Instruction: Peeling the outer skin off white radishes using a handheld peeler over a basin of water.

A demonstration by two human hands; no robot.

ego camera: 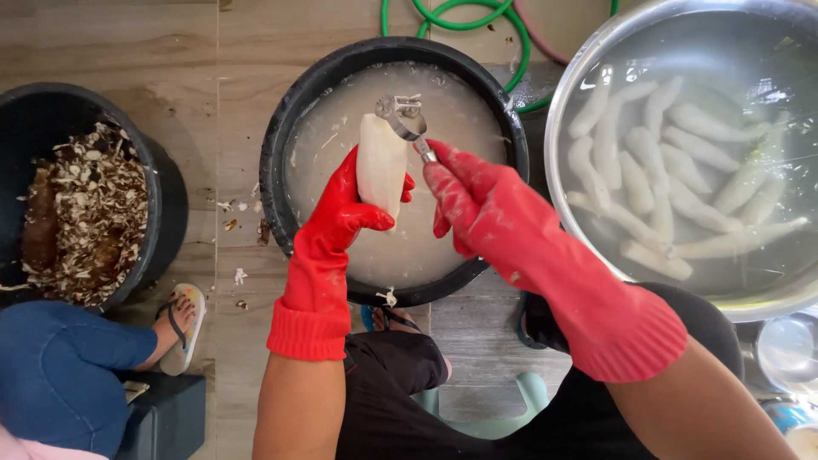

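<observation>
Floor: grey wood-look boards (256, 51), seen from straight above, with loose scraps of peel (241, 277) lying between the tubs.
Hose: green loops (477, 17) at the top edge, behind the middle tub.
Middle tub: black and round (281, 153), filled with cloudy whitish water; both gloved hands work over it.
Left hand: in a red rubber glove (341, 213), closed around the lower half of a peeled white root (381, 162), holding it upright above the cloudy water.
Right hand: also red-gloved (477, 204), clenched on the handle of a metal peeler (402, 115) whose blade rests at the top end of the root.
Step in hand: by the look of it, the last skin is being shaved off — the root already shows white nearly all over.
Next move, as a judgement: a pull of the blade down the root would need the left fingers kept below the cutting path, and a turn of the root to bring any unpeeled side up.
Steel basin: large and shiny (562, 111), to the right, holding clear water and many peeled white roots (673, 170).
Left bucket: black (166, 196), heaped with brown and pale peelings (94, 213).
Neighbour: another person's blue-clad knee (60, 358) and a sandalled foot (179, 324) at the lower left — apart from the gloved hands.
</observation>
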